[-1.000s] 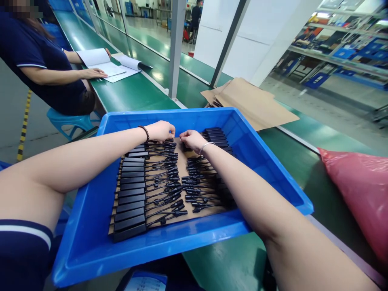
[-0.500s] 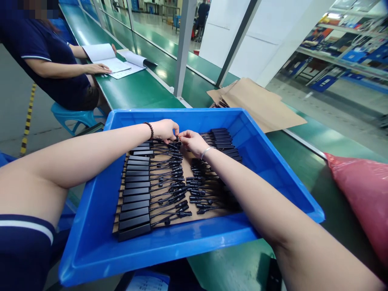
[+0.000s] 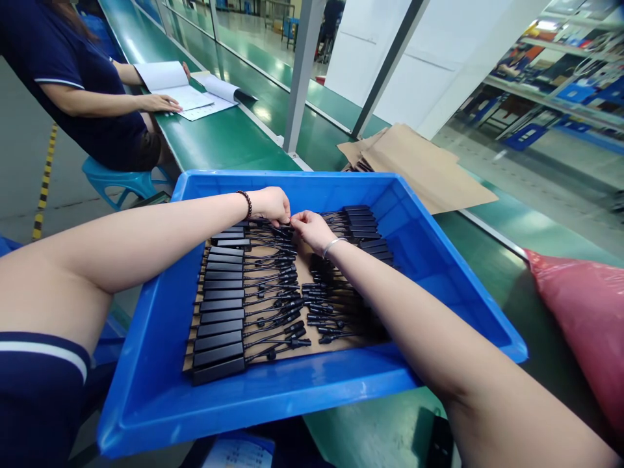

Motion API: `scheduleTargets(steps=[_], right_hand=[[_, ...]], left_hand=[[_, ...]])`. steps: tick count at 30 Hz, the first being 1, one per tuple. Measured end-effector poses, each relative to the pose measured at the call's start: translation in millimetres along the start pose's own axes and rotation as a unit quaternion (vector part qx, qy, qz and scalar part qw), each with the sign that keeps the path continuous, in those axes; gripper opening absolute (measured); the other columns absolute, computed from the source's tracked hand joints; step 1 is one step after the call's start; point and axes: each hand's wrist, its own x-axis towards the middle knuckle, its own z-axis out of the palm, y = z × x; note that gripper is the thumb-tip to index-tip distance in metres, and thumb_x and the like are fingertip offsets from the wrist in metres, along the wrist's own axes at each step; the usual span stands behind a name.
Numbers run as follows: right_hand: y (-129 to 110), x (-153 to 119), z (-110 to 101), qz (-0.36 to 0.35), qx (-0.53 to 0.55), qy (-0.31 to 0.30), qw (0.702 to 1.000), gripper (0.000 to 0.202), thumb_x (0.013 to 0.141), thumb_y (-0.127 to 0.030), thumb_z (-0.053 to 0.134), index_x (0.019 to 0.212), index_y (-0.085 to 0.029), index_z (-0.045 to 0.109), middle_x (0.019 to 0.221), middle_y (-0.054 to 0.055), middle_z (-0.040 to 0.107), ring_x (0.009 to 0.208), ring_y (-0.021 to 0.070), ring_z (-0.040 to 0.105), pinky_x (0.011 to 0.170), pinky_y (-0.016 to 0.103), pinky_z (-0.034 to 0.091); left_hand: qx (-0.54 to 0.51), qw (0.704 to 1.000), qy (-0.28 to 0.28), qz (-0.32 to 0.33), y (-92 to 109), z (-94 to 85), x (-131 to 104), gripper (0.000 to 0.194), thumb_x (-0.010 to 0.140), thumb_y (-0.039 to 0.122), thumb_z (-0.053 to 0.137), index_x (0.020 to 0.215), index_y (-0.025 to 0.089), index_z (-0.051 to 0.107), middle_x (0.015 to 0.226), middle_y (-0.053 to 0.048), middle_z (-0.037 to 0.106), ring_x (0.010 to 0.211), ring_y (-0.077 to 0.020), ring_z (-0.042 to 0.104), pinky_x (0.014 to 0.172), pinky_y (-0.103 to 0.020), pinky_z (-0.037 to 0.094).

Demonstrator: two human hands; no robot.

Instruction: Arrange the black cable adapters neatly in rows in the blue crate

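Note:
Over the far middle of a blue plastic bin [image 3: 229,411], my left hand [image 3: 273,205] and my right hand [image 3: 312,231] meet at the fingertips. The left fingers are closed in a pinch at the end of a black cable connector, mostly hidden by the fingers. My right thumb and forefinger pinch a tiny orange piece, barely visible between the hands. Below them, black rectangular adapters [image 3: 219,335] lie in a row on brown cardboard [image 3: 303,263], their cables pointing inward. A second row of adapters [image 3: 363,221] lies at the right, partly covered by my right forearm.
Flat brown cardboard sheets [image 3: 419,169] lie on the green bench [image 3: 214,143] behind the bin. A red plastic bag [image 3: 580,312] stands at the right. A co-worker [image 3: 92,97] sits at the far left, hands on papers [image 3: 190,97]. A grey post [image 3: 302,84] rises behind the bin.
My fingertips have come closer together; the connector and orange piece seen between them are now mostly covered. The view has shifted slightly. The co-worker's hand has moved a little on the papers.

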Motion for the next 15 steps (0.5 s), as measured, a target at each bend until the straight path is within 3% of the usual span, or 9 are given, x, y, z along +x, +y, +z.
scheduleTargets(steps=[8,15], right_hand=[[-9,2,1,0.018,-0.139,0.01,0.99,0.009,0.078,-0.019,0.042,0.071,-0.015,0.047,0.068,0.002,0.053,0.061,0.0106,0.044,0.061,0.022,0.036],[-8,1,5,0.023,-0.146,-0.008,0.989,0.005,0.073,-0.014,0.044,0.068,-0.016,0.045,0.07,0.004,0.054,0.061,0.0114,0.046,0.06,0.022,0.038]], left_hand=[[-0.017,1.0,0.002,0.0,1,0.4,2,0.012,0.061,0.012,0.062,0.072,0.013,0.068,0.06,0.001,0.061,0.057,-0.0096,0.056,0.06,-0.019,0.043],[-0.068,0.997,-0.029,0.007,-11,2.5,12,0.007,0.059,0.012,0.064,0.065,0.015,0.066,0.059,0.001,0.062,0.058,-0.0098,0.056,0.061,-0.021,0.044]])
